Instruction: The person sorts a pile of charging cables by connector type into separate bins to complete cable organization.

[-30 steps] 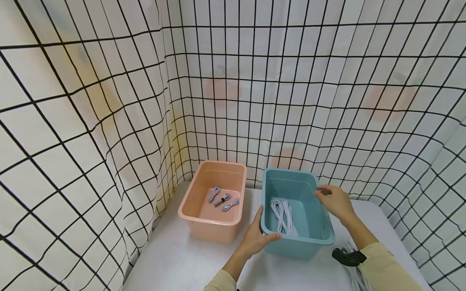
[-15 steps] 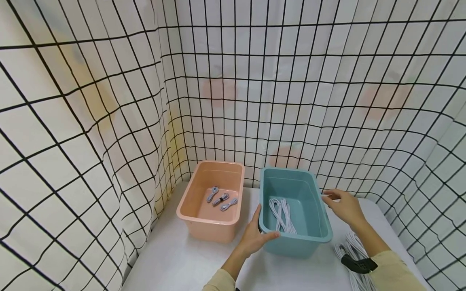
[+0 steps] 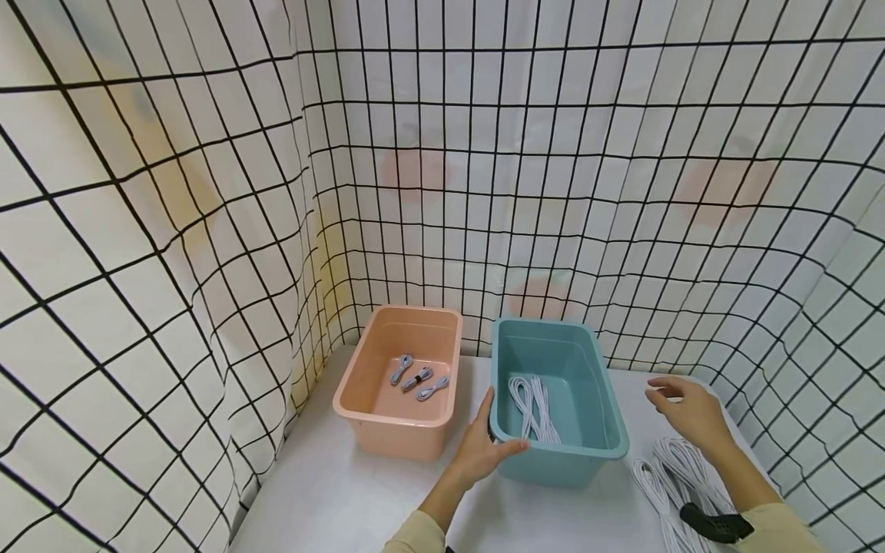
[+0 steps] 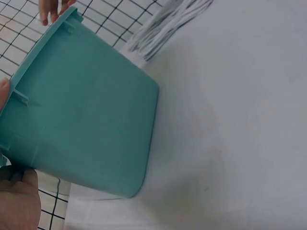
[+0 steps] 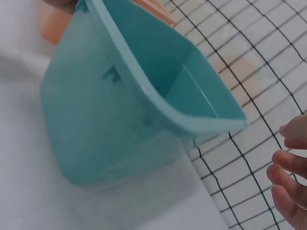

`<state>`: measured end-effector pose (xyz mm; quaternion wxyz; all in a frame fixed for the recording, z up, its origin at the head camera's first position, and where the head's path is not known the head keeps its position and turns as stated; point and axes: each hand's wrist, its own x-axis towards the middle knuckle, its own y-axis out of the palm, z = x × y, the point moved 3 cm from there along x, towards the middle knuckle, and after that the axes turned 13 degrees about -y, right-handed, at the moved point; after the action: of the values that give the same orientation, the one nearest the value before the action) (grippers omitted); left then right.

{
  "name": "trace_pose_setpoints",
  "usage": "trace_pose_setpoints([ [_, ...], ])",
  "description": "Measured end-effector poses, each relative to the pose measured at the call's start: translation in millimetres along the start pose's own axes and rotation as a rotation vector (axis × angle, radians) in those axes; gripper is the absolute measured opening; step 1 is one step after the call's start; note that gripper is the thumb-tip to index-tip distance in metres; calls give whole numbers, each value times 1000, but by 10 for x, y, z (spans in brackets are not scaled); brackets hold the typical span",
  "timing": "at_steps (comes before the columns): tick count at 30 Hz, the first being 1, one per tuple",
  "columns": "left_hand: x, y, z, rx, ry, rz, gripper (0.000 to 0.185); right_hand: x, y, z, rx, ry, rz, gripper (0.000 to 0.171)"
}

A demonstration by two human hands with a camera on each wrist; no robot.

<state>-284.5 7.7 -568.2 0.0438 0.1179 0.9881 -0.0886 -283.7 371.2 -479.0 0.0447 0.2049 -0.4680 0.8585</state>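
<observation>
Well, the left hand grips the green bin while the right hand, fingers loosely bent, hovers near the table's cords.

The head camera looks forward and down from above the counter, far enough back to take in the whole teal bin, the peach bin and the black mesh beyond. The left wrist camera, close and tilted, faces the teal bin's outer wall; the right wrist camera, also close and tilted, looks from the right across its rim. All three views share that bin, counter and mesh.
</observation>
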Motion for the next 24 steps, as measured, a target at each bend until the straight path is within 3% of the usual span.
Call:
trace_pose_setpoints([
  [12,-11,-14,33,-9,-1,-1,112,-234,-100,-326,-18,48,17,46],
  [24,13,1,21,-2,6,-5,112,-435,-120,-561,-44,36,56,49],
])
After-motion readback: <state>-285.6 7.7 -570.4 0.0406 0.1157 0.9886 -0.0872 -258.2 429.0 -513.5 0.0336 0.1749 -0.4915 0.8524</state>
